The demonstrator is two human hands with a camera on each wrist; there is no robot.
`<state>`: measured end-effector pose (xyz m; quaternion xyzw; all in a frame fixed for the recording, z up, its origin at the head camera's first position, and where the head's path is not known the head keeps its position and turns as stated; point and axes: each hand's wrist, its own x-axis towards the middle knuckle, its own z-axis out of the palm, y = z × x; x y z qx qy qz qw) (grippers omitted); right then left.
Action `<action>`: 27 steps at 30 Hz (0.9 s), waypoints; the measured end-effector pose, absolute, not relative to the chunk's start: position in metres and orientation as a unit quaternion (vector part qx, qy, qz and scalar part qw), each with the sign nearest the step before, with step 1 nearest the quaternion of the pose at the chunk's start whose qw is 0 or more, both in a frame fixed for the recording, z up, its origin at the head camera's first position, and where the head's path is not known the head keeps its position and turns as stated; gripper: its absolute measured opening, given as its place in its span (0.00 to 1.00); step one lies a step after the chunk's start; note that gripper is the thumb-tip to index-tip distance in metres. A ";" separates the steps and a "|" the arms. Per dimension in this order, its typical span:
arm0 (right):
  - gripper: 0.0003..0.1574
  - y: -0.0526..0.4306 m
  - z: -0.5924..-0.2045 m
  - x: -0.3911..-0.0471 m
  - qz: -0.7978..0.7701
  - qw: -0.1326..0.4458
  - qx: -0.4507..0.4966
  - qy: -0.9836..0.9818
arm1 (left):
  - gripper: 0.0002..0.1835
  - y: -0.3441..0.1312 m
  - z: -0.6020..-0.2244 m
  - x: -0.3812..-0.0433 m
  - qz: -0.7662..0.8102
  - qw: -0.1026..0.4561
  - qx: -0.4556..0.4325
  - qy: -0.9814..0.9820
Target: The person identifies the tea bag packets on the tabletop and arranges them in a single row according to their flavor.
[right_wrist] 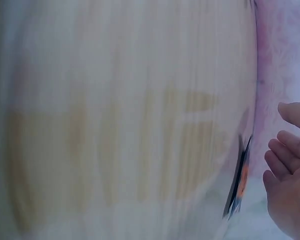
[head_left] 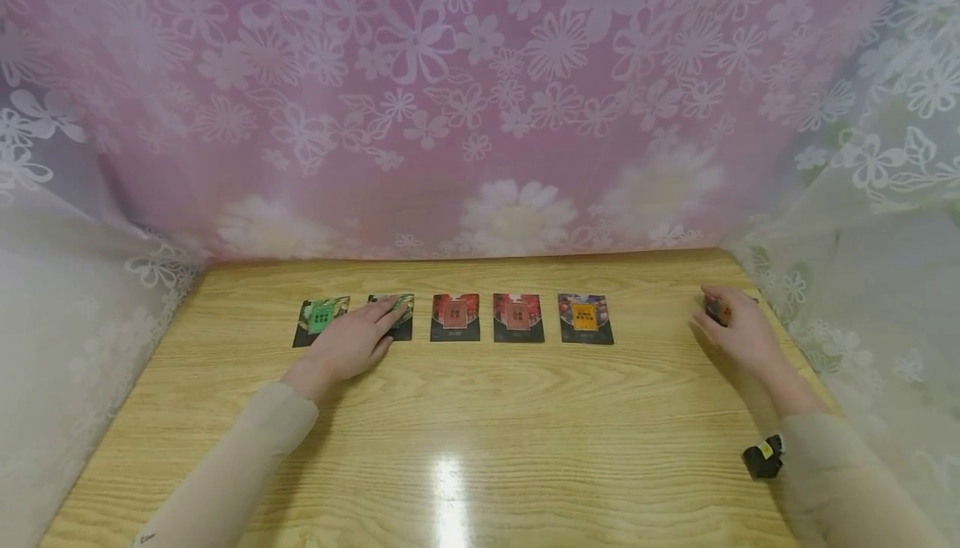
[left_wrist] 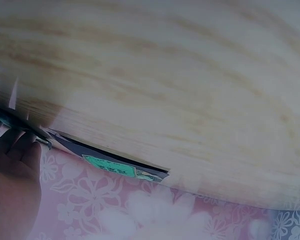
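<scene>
My left hand (head_left: 347, 344) lies with its fingers extended over the second packet (head_left: 403, 329) from the left, covering part of it. Left of those fingers is another dark packet with a green label (head_left: 322, 317), also seen in the left wrist view as a thin slanted packet (left_wrist: 112, 164). Far to the right, my right hand (head_left: 742, 335) hovers around a dark packet with an orange patch (head_left: 717, 309), mostly hidden by it. In the right wrist view that packet (right_wrist: 238, 180) shows edge-on beside the spread thumb and loosely bent fingers, a gap between them.
Two red-labelled packets, one (head_left: 454, 316) left of the other (head_left: 517, 316), lie mid-row, followed by an orange-labelled packet (head_left: 585, 318). Pink flowered cloth (head_left: 465, 114) hangs behind the wooden table (head_left: 525, 414). A black device (head_left: 763, 458) sits at the right wrist.
</scene>
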<state>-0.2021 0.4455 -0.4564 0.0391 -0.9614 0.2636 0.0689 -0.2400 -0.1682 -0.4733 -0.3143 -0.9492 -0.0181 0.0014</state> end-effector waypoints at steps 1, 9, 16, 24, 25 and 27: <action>0.35 0.449 -0.457 -0.202 0.266 0.068 0.036 -0.961 | 0.32 -0.168 -0.473 -0.240 -0.018 0.001 -0.314 -0.949; 0.37 0.468 -0.457 -0.200 0.266 0.039 0.013 -0.963 | 0.32 -0.168 -0.474 -0.240 -0.020 0.002 -0.313 -0.949; 0.36 0.478 -0.462 -0.200 0.237 0.048 0.007 -0.970 | 0.32 -0.169 -0.476 -0.242 -0.020 0.009 -0.318 -0.948; 0.34 0.481 -0.466 -0.203 0.212 0.050 0.008 -0.976 | 0.32 -0.169 -0.476 -0.242 -0.017 0.005 -0.316 -0.949; 0.34 0.481 -0.466 -0.203 0.212 0.049 0.008 -0.976 | 0.32 -0.169 -0.476 -0.241 -0.018 0.004 -0.315 -0.949; 0.34 0.481 -0.466 -0.203 0.214 0.046 0.010 -0.976 | 0.32 -0.169 -0.475 -0.241 -0.020 0.002 -0.314 -0.949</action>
